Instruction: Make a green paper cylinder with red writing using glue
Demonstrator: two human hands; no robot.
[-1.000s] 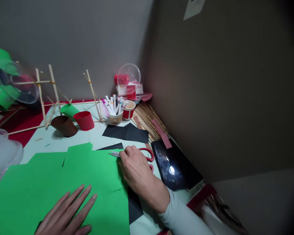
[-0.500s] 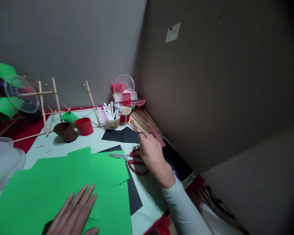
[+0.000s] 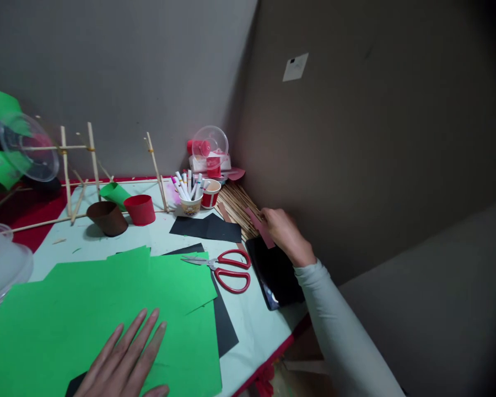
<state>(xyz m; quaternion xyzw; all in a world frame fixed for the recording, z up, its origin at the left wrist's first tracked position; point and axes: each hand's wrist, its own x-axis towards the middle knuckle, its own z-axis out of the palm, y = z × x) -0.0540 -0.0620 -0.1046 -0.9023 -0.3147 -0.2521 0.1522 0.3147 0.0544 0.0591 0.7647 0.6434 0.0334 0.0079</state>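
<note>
My left hand (image 3: 122,358) lies flat on a stack of green paper sheets (image 3: 107,292), fingers stretched out. At the right side of the table my right hand (image 3: 287,234) reaches over a black tablet-like device (image 3: 268,270), its fingers curled together beside a pink paper strip (image 3: 259,227) and a pile of thin wooden sticks (image 3: 236,204). What its fingertips hold, if anything, is hidden. Red-handled scissors (image 3: 213,264) rest with their blades on the green sheets. Black paper pieces (image 3: 204,227) lie behind the scissors, and another black sheet (image 3: 225,328) shows from under the green.
A cup of markers (image 3: 190,205) and a red-and-white cup (image 3: 210,194) stand at the back. Brown (image 3: 107,219), red (image 3: 140,210) and green paper tubes (image 3: 113,194) stand near a stick frame (image 3: 93,160). Clear plastic lids (image 3: 4,264) lie at left. A wall (image 3: 376,165) bounds the right.
My right hand has moved right and slightly up, from beside the scissors and black paper to the pink strip and sticks, uncovering the scissors' handles. The left hand has stayed flat.
</note>
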